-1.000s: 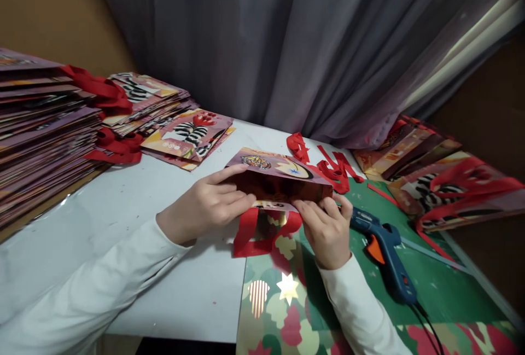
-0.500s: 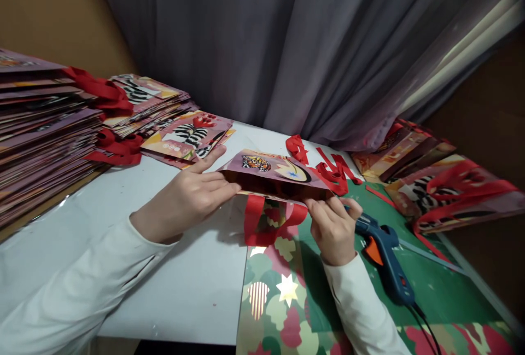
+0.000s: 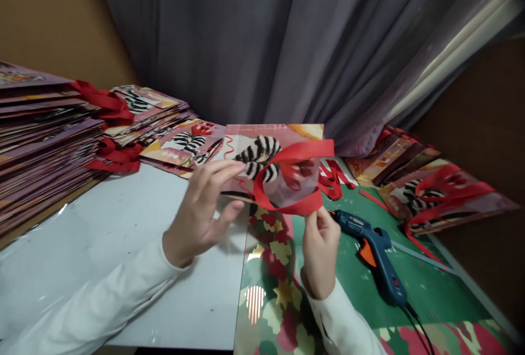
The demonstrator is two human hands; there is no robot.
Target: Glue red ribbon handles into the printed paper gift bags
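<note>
The white left half of the tabletop is open from its near edge up to the stacked bags. On the right, the glue gun and its cord obstruct the green sheet; red ribbons clutter the far edge.

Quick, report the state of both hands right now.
Left hand: open, thumb apart from the fingers, at the paper bag; contact can't be told.
Right hand: closed, holding the bag's edge by the red ribbon.
</note>
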